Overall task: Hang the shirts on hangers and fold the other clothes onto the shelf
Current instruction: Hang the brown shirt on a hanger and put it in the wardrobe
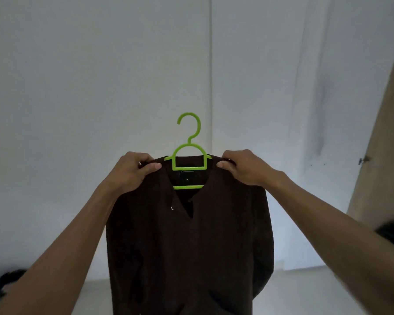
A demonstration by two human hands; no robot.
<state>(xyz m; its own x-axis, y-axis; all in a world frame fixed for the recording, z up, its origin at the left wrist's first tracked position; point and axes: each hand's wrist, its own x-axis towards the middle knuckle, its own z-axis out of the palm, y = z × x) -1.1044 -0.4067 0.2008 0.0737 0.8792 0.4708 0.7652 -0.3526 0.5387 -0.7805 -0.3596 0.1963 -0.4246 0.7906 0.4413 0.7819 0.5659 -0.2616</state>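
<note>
1. Forearms reach out from the bottom corners toward the shirt [191,246], which hangs in the middle of the view, held up in front of a pale wall [77,87].
2. The left hand [130,171] pinches the shirt's left shoulder, thumb on the front of the cloth and fingers curled over the top; the right hand [243,168] does the same at the right shoulder.
3. The shirt is dark brown, long in the body, with a V-shaped neck opening, a dark label inside the collar and a small pale mark just left of the V.
4. It looks soft and light: it drapes straight down with no stiffness, so it will likely sag or slide off if gripped anywhere but the shoulders, over the hanger's arms.
5. The hanger [189,155] is bright green plastic, threaded through the neck; its hook stands above the collar, its two crossbars show inside the opening, and it should stay rigid under so little weight.
6. Right of the shirt, a tan panel [380,144], possibly a wardrobe side, leans into view; dark bundles low on either side are too blurred to name.
</note>
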